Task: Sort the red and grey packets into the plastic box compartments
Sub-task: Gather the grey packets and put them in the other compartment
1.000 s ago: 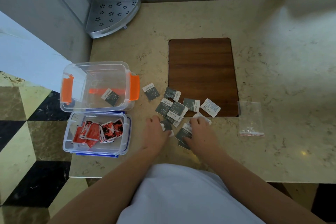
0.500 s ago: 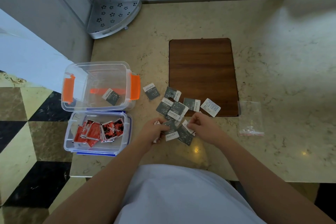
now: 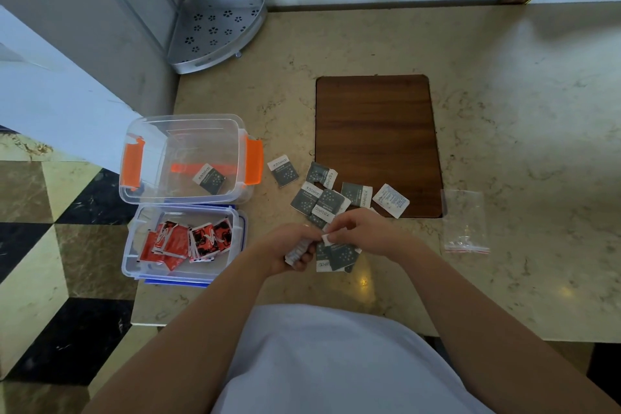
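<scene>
the left hand [image 3: 292, 247] curls round a small stack of grey packets [image 3: 297, 251], and the right hand [image 3: 361, 232] pinches the white edge of another grey packet [image 3: 326, 239] just beside that stack. more loose greys [image 3: 319, 198] lie scattered right of the orange box [image 3: 188, 131], near the wood mat [image 3: 376, 131]; one grey [image 3: 209, 178] already lies inside that box. the red packets [image 3: 188, 240] fill the blue box [image 3: 240, 228], which touches the orange box on its near side. these sachets look light, thin and floppy, probably slick, so a stack may slide apart. pinching a sealed edge seems the safest hold, and lifting a corner frees a flat one.
</scene>
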